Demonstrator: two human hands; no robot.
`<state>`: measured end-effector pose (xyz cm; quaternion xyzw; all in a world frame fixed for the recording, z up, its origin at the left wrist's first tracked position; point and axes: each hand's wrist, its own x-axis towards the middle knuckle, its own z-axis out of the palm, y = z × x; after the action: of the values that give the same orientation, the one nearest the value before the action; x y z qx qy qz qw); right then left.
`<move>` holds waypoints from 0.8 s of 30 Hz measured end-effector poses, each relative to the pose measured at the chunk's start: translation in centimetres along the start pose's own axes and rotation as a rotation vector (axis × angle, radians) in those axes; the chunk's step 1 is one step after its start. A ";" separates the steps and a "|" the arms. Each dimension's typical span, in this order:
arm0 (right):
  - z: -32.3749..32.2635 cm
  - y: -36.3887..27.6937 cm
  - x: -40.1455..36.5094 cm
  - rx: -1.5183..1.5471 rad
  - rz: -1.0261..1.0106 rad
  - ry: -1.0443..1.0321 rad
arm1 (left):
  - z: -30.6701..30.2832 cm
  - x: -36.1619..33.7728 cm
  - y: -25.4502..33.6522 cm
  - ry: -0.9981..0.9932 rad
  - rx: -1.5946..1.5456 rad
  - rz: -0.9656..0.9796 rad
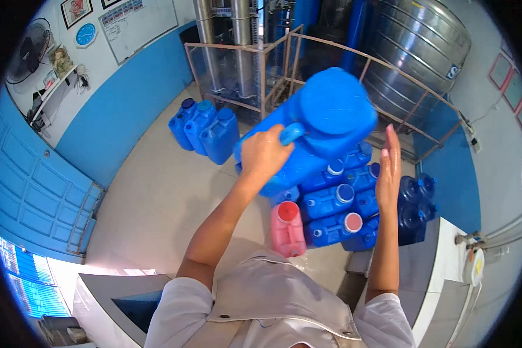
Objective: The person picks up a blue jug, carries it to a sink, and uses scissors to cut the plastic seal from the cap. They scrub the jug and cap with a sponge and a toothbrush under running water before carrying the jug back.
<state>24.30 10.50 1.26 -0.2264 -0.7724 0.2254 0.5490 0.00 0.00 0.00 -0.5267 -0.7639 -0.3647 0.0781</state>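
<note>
A large blue jug with a wide blue cap is held up in front of me, tilted, its capped end toward the upper right. My left hand is wrapped round its handle. To the right of the jug, my right hand is raised with fingers stretched upward, apart from the jug and holding nothing. Below the jug, several blue jugs stand grouped on the floor, with a pink jug with a red cap at their near left corner.
Three blue jugs stand on the floor at the left. Dark round bottles stand by the right wall. Behind are a metal railing and a steel tank. Counters flank me.
</note>
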 end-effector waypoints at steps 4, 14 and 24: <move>10.2 7.7 -1.2 0.203 0.454 -0.112 | -1.0 4.2 -14.0 0.008 0.167 -0.188; 31.0 28.5 -2.7 -0.039 0.636 -0.448 | 11.2 11.6 -39.5 -0.229 0.327 -0.606; 54.7 49.3 -3.6 0.093 0.890 -0.727 | 45.5 23.2 -67.1 -0.577 0.291 -0.504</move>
<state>-21.53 42.14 -47.06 -0.4134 -0.7310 0.5316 0.1100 -55.86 34.45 -53.06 -0.3870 -0.9033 -0.0977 -0.1574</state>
